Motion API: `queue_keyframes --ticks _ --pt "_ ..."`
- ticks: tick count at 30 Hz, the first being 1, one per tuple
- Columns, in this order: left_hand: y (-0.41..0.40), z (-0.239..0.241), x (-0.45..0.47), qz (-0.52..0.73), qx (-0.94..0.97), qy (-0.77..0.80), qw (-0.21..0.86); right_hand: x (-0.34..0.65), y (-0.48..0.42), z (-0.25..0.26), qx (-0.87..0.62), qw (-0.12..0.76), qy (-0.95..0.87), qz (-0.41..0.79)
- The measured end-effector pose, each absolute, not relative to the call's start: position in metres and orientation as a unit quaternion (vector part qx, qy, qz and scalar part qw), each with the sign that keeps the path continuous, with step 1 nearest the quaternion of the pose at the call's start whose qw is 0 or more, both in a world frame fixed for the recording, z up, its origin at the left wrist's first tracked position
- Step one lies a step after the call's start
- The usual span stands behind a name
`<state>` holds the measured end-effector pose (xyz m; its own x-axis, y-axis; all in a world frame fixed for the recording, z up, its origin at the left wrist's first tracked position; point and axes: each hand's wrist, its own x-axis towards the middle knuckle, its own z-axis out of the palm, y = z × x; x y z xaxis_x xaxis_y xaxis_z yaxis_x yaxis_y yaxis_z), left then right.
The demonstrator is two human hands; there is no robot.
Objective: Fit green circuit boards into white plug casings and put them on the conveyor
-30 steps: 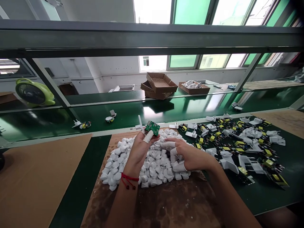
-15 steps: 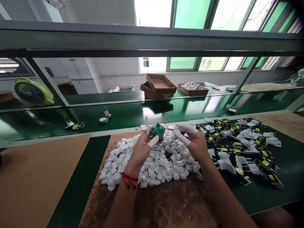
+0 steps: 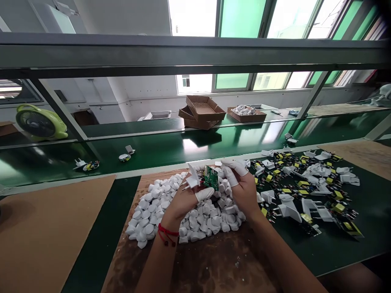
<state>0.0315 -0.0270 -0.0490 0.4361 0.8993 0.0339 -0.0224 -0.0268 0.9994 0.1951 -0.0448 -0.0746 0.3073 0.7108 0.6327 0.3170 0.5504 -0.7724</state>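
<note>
My left hand (image 3: 185,201), with a red cord at the wrist and a white cover on the thumb, grips a green circuit board (image 3: 211,178). A white plug housing (image 3: 192,180) with metal pins sits at the board's left, seemingly attached by wires. My right hand (image 3: 244,188), white covers on thumb and fingertips, is pinched close beside the board's right edge. Whatever lies between those fingertips blends with the white covers. Below both hands spreads a heap of small white plastic caps (image 3: 149,215) on a brown cardboard sheet (image 3: 220,264).
To the right lie many circuit boards with white plug housings (image 3: 288,208). Beyond runs a green conveyor belt (image 3: 159,150) carrying a few plug assemblies (image 3: 91,165). Cardboard trays (image 3: 206,110) and a green fan (image 3: 41,122) stand behind it. A metal beam (image 3: 195,55) crosses above.
My left hand has turned the board more upright, bringing the plug housing into view. My right hand has come in closer to the board. Assemblies on the belt have shifted left.
</note>
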Motion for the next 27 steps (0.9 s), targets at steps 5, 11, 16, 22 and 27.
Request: queue_keyframes --ticks 5,11,16,22,27 --pt "-0.027 -0.049 0.033 0.384 0.594 0.361 0.607 0.191 -0.047 -0.080 -0.447 0.688 -0.569 0.052" --pt "-0.024 -0.056 0.033 0.410 0.612 0.398 0.547 0.187 -0.051 -0.080 -0.396 0.691 -0.605 0.012" --pt "-0.027 -0.051 0.031 0.421 0.567 0.386 0.593 0.184 -0.049 -0.081 -0.392 0.660 -0.637 0.068" --pt "-0.030 -0.046 0.032 0.408 0.573 0.362 0.612 0.185 -0.050 -0.072 -0.379 0.664 -0.576 0.290" --pt "-0.030 -0.045 0.030 0.385 0.576 0.344 0.634 0.189 -0.046 -0.066 -0.353 0.687 -0.497 0.395"
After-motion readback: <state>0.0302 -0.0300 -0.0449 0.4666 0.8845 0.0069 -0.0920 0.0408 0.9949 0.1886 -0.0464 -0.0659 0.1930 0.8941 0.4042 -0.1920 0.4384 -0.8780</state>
